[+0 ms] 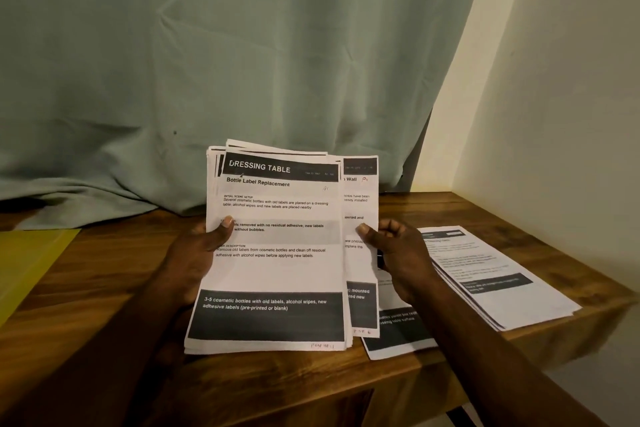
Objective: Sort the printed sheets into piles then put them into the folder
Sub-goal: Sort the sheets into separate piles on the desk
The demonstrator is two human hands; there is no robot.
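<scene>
My left hand (197, 250) grips a thick stack of printed sheets (277, 274) by its left edge, thumb on the front page headed "DRESSING TABLE". The stack stands tilted up with its bottom edge on the wooden table (104, 340). My right hand (398, 253) pinches a single sheet (360, 204) that sticks out from behind the stack on the right. One pile of sheets (495, 277) lies flat on the table at the right. Another sheet (398, 333) lies flat just under my right wrist. A yellow folder (31, 260) lies at the left edge.
A grey-green curtain (207, 62) hangs behind the table and drapes onto its back edge. A cream wall (554, 97) closes off the right side. The table's front and right edges are close to the piles.
</scene>
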